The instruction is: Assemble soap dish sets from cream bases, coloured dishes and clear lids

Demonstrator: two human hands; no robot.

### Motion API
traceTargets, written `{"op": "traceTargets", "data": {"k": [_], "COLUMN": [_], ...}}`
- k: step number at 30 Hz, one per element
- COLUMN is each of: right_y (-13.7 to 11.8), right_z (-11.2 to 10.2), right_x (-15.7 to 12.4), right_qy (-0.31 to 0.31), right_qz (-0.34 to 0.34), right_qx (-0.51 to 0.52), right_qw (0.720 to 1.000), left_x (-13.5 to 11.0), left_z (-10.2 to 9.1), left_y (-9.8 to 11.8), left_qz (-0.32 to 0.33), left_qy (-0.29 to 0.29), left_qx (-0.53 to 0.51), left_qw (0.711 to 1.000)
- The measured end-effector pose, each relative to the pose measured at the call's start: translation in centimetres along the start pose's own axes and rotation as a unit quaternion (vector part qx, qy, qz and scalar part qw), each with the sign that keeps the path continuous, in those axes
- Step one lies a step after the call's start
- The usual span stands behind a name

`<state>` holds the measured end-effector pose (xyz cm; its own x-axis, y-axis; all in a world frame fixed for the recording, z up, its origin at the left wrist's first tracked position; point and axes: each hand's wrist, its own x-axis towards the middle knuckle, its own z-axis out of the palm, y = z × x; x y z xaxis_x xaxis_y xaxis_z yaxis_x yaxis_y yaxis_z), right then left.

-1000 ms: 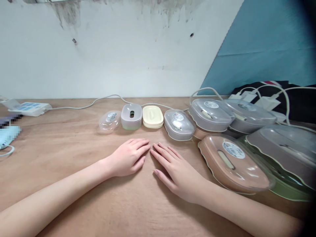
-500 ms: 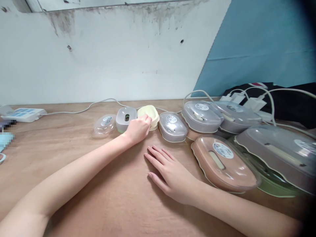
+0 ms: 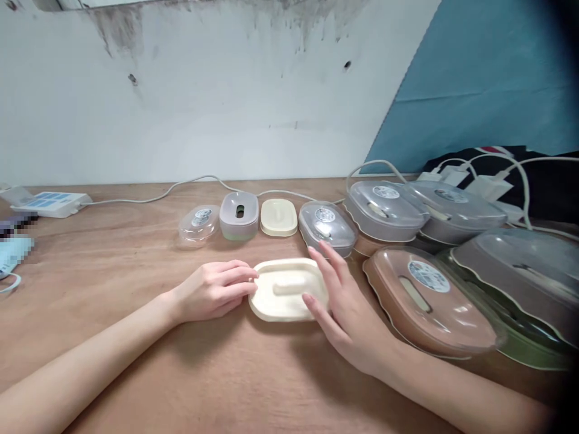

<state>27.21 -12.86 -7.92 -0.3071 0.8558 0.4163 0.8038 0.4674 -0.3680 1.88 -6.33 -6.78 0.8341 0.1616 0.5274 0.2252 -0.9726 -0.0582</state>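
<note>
Tray (image 3: 284,290), ridged inside, is between right hand (image 3: 355,316), spread, and left hand (image 3: 215,292), grip unclear.

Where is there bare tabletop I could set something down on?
The tabletop has room nearest the camera, between the left forearm and right forearm, and left of the small clear container, between the cable and left forearm. The right side is crowded: the orange container crowds the green one.

Bright, soft shadows, right edge apparently blurred
</note>
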Motion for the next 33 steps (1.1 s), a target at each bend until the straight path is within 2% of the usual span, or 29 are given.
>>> {"op": "traceTargets", "data": {"k": [2, 4, 7, 11, 13, 18, 33], "right_y": [0.11, 0.18, 0.14, 0.03, -0.01, 0.08, 0.06], "right_z": [0.21, 0.21, -0.18, -0.53, -0.43, -0.07, -0.22], "right_x": [0.14, 0.24, 0.28, 0.12, 0.02, 0.1, 0.39], "right_qy": [-0.074, -0.116, -0.132, -0.173, -0.173, -0.143, -0.143], "right_qz": [-0.006, -0.013, -0.019, -0.061, -0.048, 0.035, -0.008], "right_qx": [0.001, 0.007, 0.028, 0.059, 0.056, 0.044, 0.001], "right_qw": [0.997, 0.993, 0.991, 0.981, 0.982, 0.988, 0.99], "left_x": [0.16, 0.34, 0.38, 0.2, 0.17, 0.3, 0.38], "left_z": [-0.06, -0.15, -0.31, -0.31, -0.24, -0.22, -0.34], "left_y": [0.08, 0.25, 0.59, 0.78, 0.77, 0.81, 1.02], "left_qz": [-0.025, -0.059, -0.108, -0.133, -0.143, -0.183, -0.181], "left_qy": [-0.013, -0.034, -0.095, -0.159, -0.164, -0.161, -0.156], "left_qx": [-0.045, -0.08, -0.118, -0.134, -0.141, -0.132, -0.128], "left_qw": [0.999, 0.994, 0.983, 0.969, 0.966, 0.961, 0.962]}}
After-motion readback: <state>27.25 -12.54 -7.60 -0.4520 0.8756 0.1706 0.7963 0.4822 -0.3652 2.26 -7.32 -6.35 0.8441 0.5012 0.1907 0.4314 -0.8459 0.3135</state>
